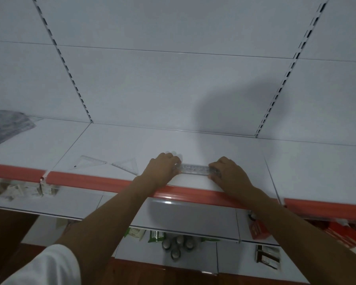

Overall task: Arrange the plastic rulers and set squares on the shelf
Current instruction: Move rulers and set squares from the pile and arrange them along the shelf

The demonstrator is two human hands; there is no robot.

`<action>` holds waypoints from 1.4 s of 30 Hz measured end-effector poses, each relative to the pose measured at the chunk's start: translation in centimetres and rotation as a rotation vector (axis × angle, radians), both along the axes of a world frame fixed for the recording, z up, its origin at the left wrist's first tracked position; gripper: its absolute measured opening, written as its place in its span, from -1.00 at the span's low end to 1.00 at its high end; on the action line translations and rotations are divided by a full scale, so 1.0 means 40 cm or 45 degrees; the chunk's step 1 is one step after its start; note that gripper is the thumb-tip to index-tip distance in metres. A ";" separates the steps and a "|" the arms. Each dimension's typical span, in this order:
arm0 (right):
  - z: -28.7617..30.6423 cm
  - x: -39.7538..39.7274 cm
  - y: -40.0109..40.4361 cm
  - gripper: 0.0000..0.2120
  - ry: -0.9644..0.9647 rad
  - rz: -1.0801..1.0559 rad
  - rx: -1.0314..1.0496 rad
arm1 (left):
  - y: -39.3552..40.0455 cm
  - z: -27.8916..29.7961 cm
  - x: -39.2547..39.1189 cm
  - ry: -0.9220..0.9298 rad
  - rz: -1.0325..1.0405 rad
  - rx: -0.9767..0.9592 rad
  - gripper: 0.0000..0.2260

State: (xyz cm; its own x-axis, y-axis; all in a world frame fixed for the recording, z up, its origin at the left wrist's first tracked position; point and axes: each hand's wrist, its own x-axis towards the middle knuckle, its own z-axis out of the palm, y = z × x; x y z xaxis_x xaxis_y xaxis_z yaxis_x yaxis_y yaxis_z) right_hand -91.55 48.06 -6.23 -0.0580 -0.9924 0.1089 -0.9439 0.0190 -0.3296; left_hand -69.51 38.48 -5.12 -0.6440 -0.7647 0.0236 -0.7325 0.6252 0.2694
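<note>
A clear plastic ruler (194,169) lies flat on the white shelf (234,153), parallel to its orange front edge. My left hand (162,168) grips the ruler's left end and my right hand (227,171) grips its right end, fingers curled over it. To the left lie two clear set squares flat on the shelf: a long one (88,162) and a smaller triangle (127,164), side by side, almost touching.
A grey heap of clear plastic items (6,126) sits at the shelf's far left. The orange price strip (95,178) runs along the front edge. Lower shelves hold green packets (156,236), small jars (176,246) and red boxes (257,230). Slotted uprights (275,95) rise behind.
</note>
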 end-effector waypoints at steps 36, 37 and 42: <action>0.206 0.393 -0.228 -0.68 -0.137 0.472 -0.165 | 0.080 0.216 0.340 0.074 0.724 -0.088 -0.69; 0.216 0.460 -0.238 -0.67 -0.128 0.544 -0.161 | 0.097 0.225 0.402 0.080 0.807 -0.096 -0.70; 0.282 0.801 -0.252 -0.67 -0.092 0.882 -0.189 | 0.201 0.248 0.711 0.081 1.108 -0.147 -0.72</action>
State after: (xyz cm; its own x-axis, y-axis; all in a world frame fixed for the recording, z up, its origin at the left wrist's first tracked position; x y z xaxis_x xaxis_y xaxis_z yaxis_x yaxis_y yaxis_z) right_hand -59.51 37.97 5.05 0.5685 -0.7788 0.2651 -0.6985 -0.6272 -0.3444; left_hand -41.05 46.51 4.79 0.1713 -0.9742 0.1472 -0.9476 -0.1220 0.2952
